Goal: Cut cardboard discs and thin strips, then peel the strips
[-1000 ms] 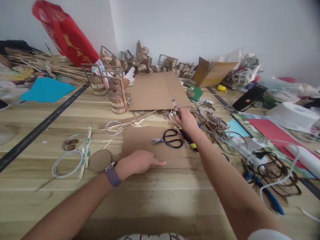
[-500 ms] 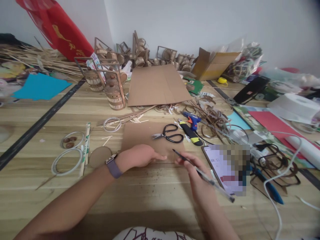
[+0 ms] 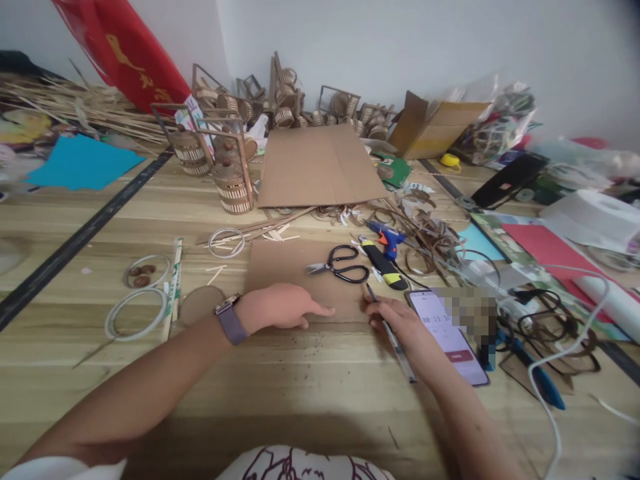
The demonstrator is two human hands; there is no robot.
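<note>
My left hand (image 3: 283, 307) rests on the near edge of a brown cardboard piece (image 3: 275, 263), its index finger stretched out to the right and the thumb apart. Nothing shows in it. At the cardboard's right edge, my right hand (image 3: 393, 315) is closed around a dark pen (image 3: 399, 350), whose tip points up and away from me. Black-handled scissors (image 3: 340, 268) lie on the cardboard beyond both hands. A yellow and black cutter (image 3: 384, 265) and a blue glue gun (image 3: 387, 239) lie just right of them.
A phone (image 3: 450, 340) lies right of my right hand, near tangled cables. Rings (image 3: 136, 313) and a green-white strip (image 3: 174, 287) lie left. Behind are a large cardboard sheet (image 3: 320, 167), small woven baskets (image 3: 233, 187) and an open box (image 3: 430, 130).
My right hand has shifted a little right with the pen, which has swung to point more away from me. My left index finger looks more extended. The view has shifted slightly.
</note>
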